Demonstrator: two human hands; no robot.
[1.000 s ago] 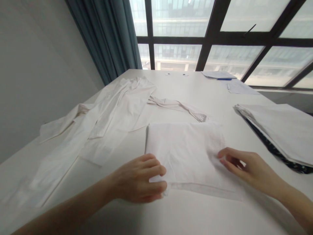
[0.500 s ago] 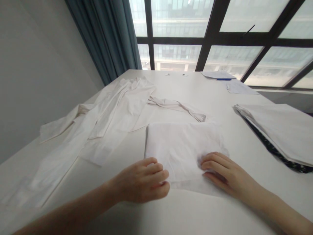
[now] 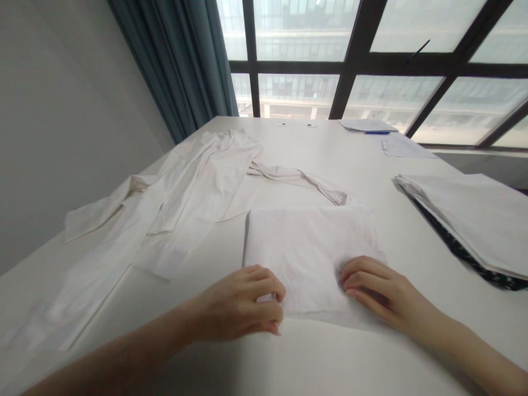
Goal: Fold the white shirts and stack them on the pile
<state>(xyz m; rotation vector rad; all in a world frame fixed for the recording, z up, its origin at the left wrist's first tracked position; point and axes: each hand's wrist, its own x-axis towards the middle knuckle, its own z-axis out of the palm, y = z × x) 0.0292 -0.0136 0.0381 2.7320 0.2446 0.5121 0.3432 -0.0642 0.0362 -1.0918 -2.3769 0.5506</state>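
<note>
Two bare hands are at work on the folded white cloth (image 3: 309, 242), which lies flat on the white table (image 3: 317, 360) just below the centre of the frame. Left hand (image 3: 241, 302) at the cloth's lower left corner, fingers bent, thumb underneath; whether they pinch the fabric, I cannot tell. Over on the right side, the right hand (image 3: 381, 294) rests on the cloth's lower right part, fingers curled and close together, and their grip is hidden from view. Across the left of the frame sprawls a rumpled white garment (image 3: 223, 170), and a narrow crumpled strip (image 3: 289, 175) runs from near it towards the cloth's top edge. At far right, a white folded pile (image 3: 482, 220) sits over dark patterned fabric (image 3: 466, 256). Upper right, papers (image 3: 365, 125) and a blue pen (image 3: 377, 132); upper left, a blue curtain (image 3: 181, 60) hangs beside the window (image 3: 305, 33).
</note>
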